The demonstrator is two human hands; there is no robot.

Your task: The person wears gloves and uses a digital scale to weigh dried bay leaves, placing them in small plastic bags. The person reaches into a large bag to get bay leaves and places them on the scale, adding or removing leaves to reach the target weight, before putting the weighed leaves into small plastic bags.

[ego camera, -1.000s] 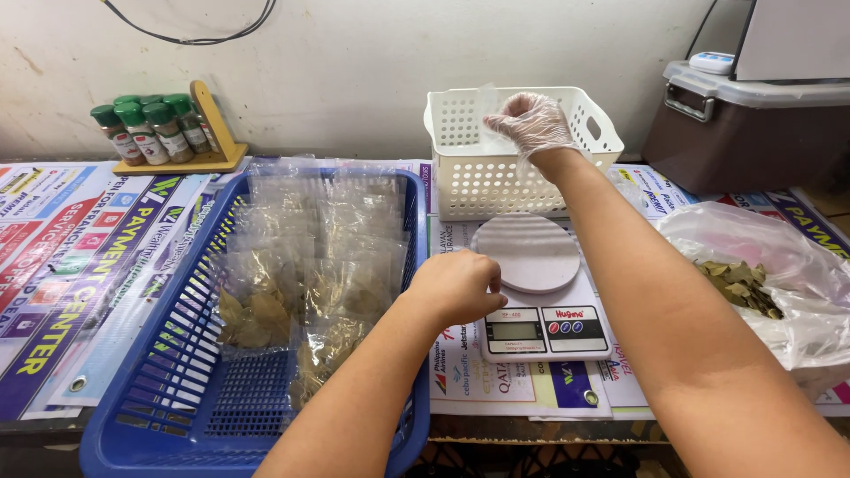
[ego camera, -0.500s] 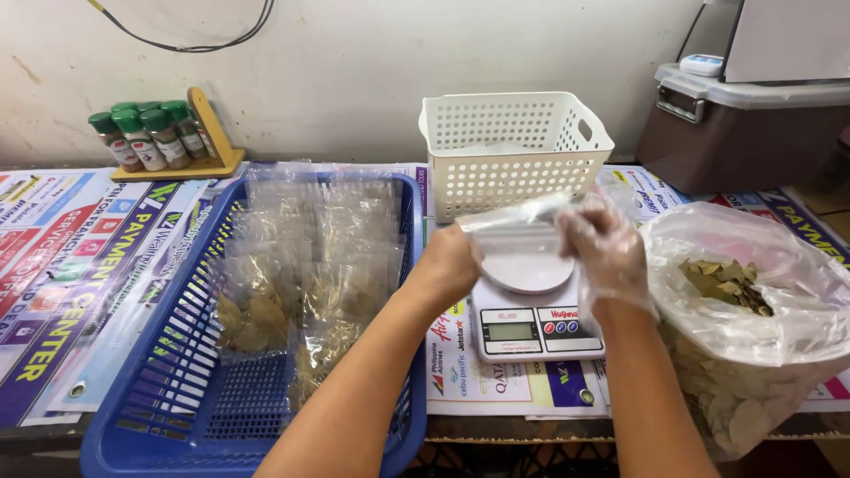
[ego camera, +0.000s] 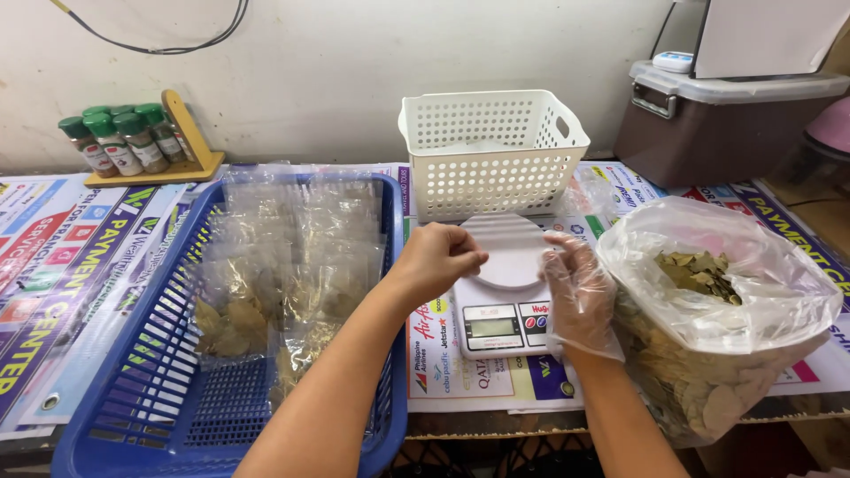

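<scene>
Counts: four green-capped spice jars (ego camera: pixel 124 142), one white plastic basket (ego camera: pixel 491 150), one blue plastic crate (ego camera: pixel 133 398).
Bag: small clear plastic bag (ego camera: pixel 512 250) over the white digital scale (ego camera: pixel 496 323) on the table.
Change: both hands sit lower, nearer the scale.
Left hand (ego camera: pixel 438 261): fingers pinched on the bag's edge.
Right hand (ego camera: pixel 577 292): gloved, fingers closed on the other edge.
</scene>
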